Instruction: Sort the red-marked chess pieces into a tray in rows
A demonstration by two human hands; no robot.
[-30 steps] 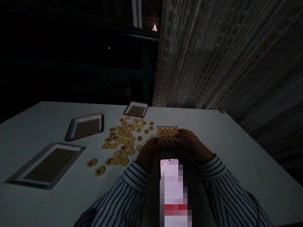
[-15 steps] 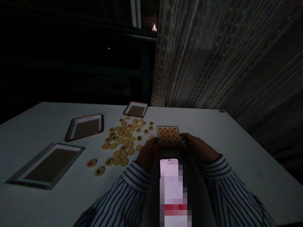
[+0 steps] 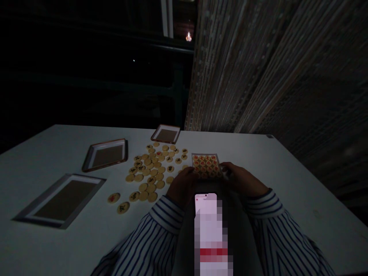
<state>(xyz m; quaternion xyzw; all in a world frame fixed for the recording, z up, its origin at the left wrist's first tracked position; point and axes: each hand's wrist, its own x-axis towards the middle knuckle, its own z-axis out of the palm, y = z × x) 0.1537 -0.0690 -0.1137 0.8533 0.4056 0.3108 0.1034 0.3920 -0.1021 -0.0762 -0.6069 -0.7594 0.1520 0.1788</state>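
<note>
Between both hands, at the table's near edge, is a small shallow box (image 3: 205,154) filled with rows of xiangqi pieces (image 3: 205,165) bearing red characters. My left hand (image 3: 181,186) grips its left side, and my right hand (image 3: 245,180) grips its right side. Both sets of fingers are closed at the box edges, partly hidden in the dark. To the left, many loose round xiangqi pieces (image 3: 148,161) lie scattered, some showing black characters, a few red, many blank side up. Two pieces (image 3: 123,207) lie apart, nearer me.
Three shallow open boxes or lids rest on the white table (image 3: 230,145): one near left (image 3: 67,199), one behind it (image 3: 107,155), one at the back (image 3: 166,135). A lit phone (image 3: 207,226) lies below my hands. A string curtain (image 3: 224,76) hangs behind the table.
The view has shifted slightly, so the table and loose pieces appear a little further right. My hands stay on the box, whose red characters look somewhat brighter.
</note>
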